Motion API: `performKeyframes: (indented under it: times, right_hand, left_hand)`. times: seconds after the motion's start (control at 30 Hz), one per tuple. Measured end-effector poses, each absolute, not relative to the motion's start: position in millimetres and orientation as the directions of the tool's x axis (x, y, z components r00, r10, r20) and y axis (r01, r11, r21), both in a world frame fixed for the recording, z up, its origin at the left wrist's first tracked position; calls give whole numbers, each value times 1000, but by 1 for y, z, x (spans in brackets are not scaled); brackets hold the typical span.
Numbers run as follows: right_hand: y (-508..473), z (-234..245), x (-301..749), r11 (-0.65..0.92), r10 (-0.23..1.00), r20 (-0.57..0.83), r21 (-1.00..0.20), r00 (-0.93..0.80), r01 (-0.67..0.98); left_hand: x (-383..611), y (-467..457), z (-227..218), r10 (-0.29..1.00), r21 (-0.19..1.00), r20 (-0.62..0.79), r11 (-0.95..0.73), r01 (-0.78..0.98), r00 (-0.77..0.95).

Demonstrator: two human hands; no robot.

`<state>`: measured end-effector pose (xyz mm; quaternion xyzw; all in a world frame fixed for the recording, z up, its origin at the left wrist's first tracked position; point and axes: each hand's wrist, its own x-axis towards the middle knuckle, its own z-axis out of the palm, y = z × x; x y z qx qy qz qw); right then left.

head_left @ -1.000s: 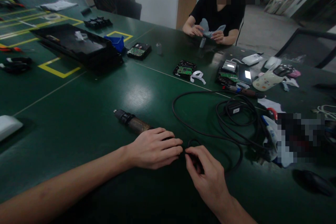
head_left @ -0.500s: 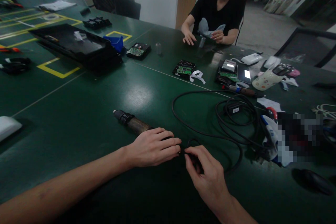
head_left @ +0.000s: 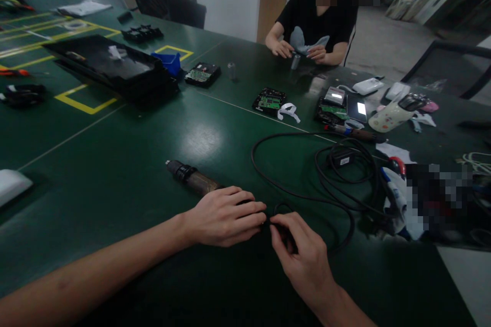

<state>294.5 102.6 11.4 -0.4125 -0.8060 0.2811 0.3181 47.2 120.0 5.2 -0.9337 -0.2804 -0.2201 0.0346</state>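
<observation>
An electric screwdriver lies on the green table with its bit pointing to the upper left. My left hand is wrapped over its rear end, hiding that part. Close by on the right, my right hand pinches the end of a black cable between thumb and fingertips, next to the screwdriver's tail. The cable end is mostly covered by the fingers, so I cannot tell whether it sits in the tool. From there the black cable runs in loose loops across the table to the right.
Circuit-board drive units lie farther back, near a black tray and a blue bin. A second screwdriver and a pen cup are at right. Across the table sits a person with both hands near a small cylinder.
My hands have barely moved. The other person's hand has come closer to the small cylinder. At the lower right, the dark mouse is gone from its place and a pale surface shows there.
</observation>
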Motion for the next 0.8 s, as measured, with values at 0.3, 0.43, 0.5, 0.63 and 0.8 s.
performKeyframes:
  times: [0.3, 0.43, 0.5, 0.63, 0.8]
  right_hand:
    - [102, 10, 295, 496, 844, 269, -719, -463, 486]
    - [103, 9, 296, 497, 842, 264, -718, -471, 487]
    - [103, 9, 297, 494, 844, 261, -720, -469, 487]
    - [103, 9, 296, 495, 844, 265, -720, -466, 486]
    - [104, 8, 295, 496, 843, 263, -716, -469, 491]
  left_hand:
    - [47, 120, 5, 514, 57, 428, -836, 546, 743]
    - [47, 119, 5, 504, 58, 414, -846, 530, 758]
    - [47, 119, 4, 518, 49, 428, -832, 553, 740]
    - [47, 120, 4, 508, 51, 423, -840, 540, 750]
    - [46, 120, 5, 511, 37, 421, -835, 549, 750]
